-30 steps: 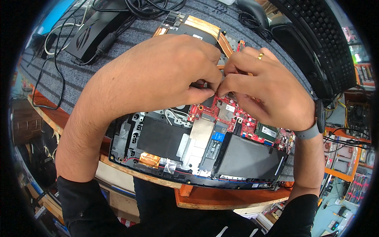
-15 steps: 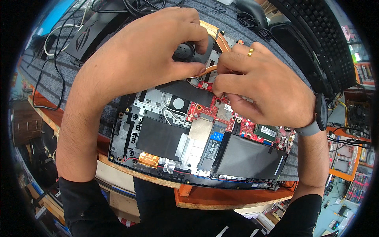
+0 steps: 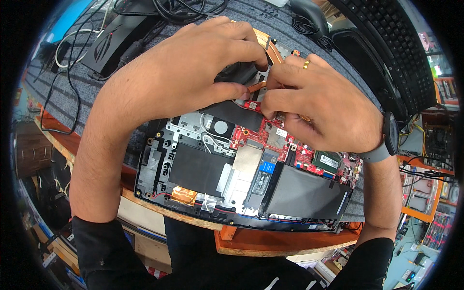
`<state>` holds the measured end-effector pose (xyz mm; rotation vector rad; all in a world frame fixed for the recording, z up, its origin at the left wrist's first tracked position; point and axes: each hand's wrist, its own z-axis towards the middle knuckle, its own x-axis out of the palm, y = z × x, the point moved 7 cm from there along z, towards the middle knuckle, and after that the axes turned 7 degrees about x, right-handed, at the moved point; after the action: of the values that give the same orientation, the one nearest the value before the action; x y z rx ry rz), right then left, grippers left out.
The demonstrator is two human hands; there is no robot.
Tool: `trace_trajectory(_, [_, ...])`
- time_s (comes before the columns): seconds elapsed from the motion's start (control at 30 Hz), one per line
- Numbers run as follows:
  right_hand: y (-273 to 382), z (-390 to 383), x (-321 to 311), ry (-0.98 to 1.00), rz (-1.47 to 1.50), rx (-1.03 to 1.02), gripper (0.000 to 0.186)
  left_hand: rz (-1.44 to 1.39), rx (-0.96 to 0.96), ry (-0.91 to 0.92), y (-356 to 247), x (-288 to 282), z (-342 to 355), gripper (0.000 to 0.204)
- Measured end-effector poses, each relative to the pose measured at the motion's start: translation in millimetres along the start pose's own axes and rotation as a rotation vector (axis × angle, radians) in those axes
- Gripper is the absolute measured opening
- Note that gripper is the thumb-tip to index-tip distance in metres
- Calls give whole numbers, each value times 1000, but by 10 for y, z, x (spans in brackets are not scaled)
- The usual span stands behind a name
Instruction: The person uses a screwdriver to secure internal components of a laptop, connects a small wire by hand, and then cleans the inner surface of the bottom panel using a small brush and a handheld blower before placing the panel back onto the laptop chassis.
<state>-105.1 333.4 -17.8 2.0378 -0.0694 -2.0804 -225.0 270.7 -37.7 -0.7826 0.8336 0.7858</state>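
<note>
An opened laptop [image 3: 198, 166] lies on the grey cloth with its inside facing up. At its far part, a copper heat pipe [image 3: 257, 87] runs between my hands, beside a dark fan [image 3: 238, 72]. My left hand [image 3: 208, 63] is curled over the fan, thumb against the pipe and index finger bent down beyond it, gripping the heatsink part. Over the red circuit board [image 3: 266, 126], my right hand [image 3: 324, 106] has its fingers bent inward near the pipe's right end. Its fingertips are hidden, so what they hold cannot be made out.
A black power adapter [image 3: 113, 46] and tangled cables [image 3: 181, 12] lie at the far left. A mouse [image 3: 309, 18] and a black keyboard [image 3: 386, 43] stand at the far right. The table's wooden front edge [image 3: 179, 215] runs close below the laptop.
My left hand has shifted a little right, its index finger bending lower toward the heat pipe. My right hand stays almost in place. The laptop has moved very slightly right.
</note>
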Motion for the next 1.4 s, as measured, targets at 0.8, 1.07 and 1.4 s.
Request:
trace_trajectory(0.8, [-173, -101, -342, -83, 176, 55, 26, -34, 29, 38, -33, -83, 35, 30])
trace_trajectory(1.07, [92, -107, -109, -173, 35, 119, 21, -86, -8, 100, -33, -77, 30, 33])
trace_trajectory(1.4, [83, -80, 12, -218, 142, 228, 18, -44, -25, 86, -7, -76, 23, 34])
